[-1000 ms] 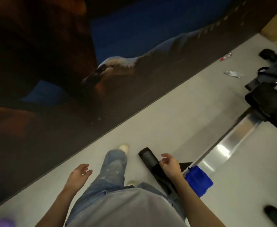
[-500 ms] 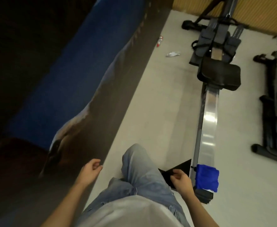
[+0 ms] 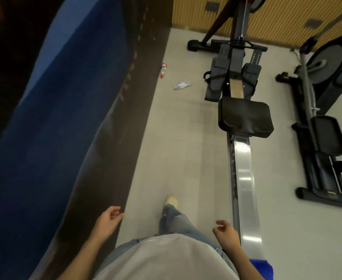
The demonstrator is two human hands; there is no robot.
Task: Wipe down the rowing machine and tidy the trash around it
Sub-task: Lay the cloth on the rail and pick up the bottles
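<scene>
Left hand [image 3: 109,221] and right hand [image 3: 225,233] hang empty, fingers loosely curled. Crushed bottle [image 3: 182,85] lies well ahead at 12 o'clock, neither hand nearer, its length pointing toward 2 o'clock.

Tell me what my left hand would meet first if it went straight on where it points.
Your left hand points ahead over bare floor; the way looks free, maybe as far as the rowing machine's footrest. Depth is unclear.

Dark exercise machine [image 3: 325,138] at right, mural wall [image 3: 54,118] at left
</scene>
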